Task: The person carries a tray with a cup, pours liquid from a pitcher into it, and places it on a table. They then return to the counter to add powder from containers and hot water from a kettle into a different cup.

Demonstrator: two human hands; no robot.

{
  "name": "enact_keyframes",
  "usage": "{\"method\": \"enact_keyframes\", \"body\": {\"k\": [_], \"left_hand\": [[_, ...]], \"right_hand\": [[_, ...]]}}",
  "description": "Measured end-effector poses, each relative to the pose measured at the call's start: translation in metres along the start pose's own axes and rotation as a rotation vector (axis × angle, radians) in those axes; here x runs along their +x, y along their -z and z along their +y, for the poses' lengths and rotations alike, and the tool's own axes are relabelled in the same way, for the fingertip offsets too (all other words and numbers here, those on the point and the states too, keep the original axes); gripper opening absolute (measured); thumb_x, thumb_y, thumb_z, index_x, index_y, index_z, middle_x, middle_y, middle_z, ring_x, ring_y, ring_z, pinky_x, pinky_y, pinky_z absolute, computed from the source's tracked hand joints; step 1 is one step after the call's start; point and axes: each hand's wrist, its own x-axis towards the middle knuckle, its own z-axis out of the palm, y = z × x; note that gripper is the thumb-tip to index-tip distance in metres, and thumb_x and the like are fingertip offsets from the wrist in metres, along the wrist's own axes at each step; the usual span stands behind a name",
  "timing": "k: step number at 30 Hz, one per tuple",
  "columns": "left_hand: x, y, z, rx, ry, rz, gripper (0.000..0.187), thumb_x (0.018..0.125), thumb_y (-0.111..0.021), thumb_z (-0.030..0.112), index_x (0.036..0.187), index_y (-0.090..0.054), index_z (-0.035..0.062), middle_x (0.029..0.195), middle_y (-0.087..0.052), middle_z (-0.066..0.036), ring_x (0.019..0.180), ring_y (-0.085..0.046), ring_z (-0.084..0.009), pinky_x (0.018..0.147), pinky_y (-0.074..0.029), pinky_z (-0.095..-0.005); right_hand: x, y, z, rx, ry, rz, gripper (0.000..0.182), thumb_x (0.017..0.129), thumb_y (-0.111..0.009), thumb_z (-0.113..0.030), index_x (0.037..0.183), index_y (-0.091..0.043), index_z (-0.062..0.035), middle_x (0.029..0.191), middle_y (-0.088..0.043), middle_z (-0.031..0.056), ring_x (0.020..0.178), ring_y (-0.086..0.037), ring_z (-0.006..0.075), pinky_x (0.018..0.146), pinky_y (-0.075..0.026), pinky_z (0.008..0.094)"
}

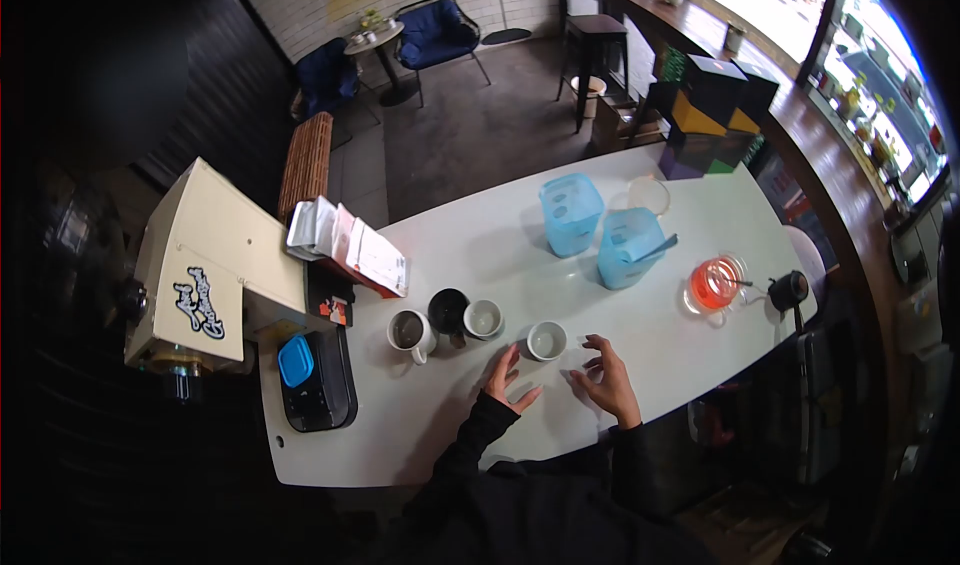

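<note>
A small white cup [547, 341] stands upright on the white table [420, 440], between my two hands. My left hand [507, 380] is at the cup's lower left, thumb and fingers spread, with fingertips close to its side. To the right of the cup, my right hand [607, 378] has its fingers apart and slightly curled, holding nothing. Left of my left hand three more cups are grouped: a white mug [410, 335] with its handle towards me, a black cup [448, 312], and another white cup [484, 319] beside the black one.
Two translucent blue containers [572, 215] stand at the back, one with a utensil. Right of them are a glass cup of red liquid [716, 284] and a dark handled tool [788, 291]. A cream machine [215, 265], a black scale [320, 385] and packets [345, 247] are left. Boxes [715, 115] stand back right.
</note>
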Motion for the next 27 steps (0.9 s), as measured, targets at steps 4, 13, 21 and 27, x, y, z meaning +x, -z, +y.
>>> {"method": "enact_keyframes", "body": {"k": [4, 13, 21, 27], "left_hand": [[0.021, -0.022, -0.014, -0.050, -0.081, 0.064, 0.092, 0.068, -0.078, 0.018, 0.140, -0.024, 0.0038, 0.134, -0.040, -0.019, 0.122, -0.044, -0.0301, 0.098, -0.040, -0.0385], [0.066, -0.072, -0.005, 0.188, -0.190, 0.262, 0.077, 0.061, -0.082, 0.025, 0.124, -0.043, 0.0063, 0.109, -0.058, -0.015, 0.099, -0.059, -0.0293, 0.085, -0.048, -0.0381], [0.084, -0.129, 0.022, 0.192, -0.234, 0.185, 0.068, 0.059, -0.084, 0.024, 0.113, -0.047, 0.0072, 0.101, -0.060, -0.012, 0.090, -0.062, -0.0261, 0.078, -0.051, -0.0358], [0.094, -0.165, 0.030, 0.220, -0.225, 0.169, 0.066, 0.057, -0.084, 0.025, 0.107, -0.046, 0.0065, 0.098, -0.061, -0.011, 0.088, -0.062, -0.0265, 0.076, -0.051, -0.0357]], "right_hand": [[-0.013, 0.025, 0.011, 0.052, -0.030, 0.101, 0.048, 0.074, -0.070, -0.009, 0.116, -0.048, -0.0006, 0.103, -0.060, 0.0145, 0.076, -0.062, 0.0220, 0.066, -0.050, 0.0313], [-0.030, 0.109, 0.035, 0.011, -0.025, 0.505, 0.013, 0.083, -0.061, -0.004, 0.093, -0.057, 0.0036, 0.080, -0.063, 0.0084, 0.070, -0.062, 0.0127, 0.065, -0.049, 0.0243], [-0.025, 0.178, 0.050, -0.021, -0.095, 0.803, 0.013, 0.082, -0.060, -0.005, 0.093, -0.058, 0.0024, 0.078, -0.061, 0.0102, 0.071, -0.061, 0.0176, 0.068, -0.048, 0.0286], [0.001, 0.202, 0.065, -0.105, -0.086, 0.750, 0.040, 0.082, -0.064, -0.016, 0.114, -0.049, 0.0008, 0.105, -0.053, 0.0156, 0.095, -0.054, 0.0247, 0.079, -0.045, 0.0352]]}}
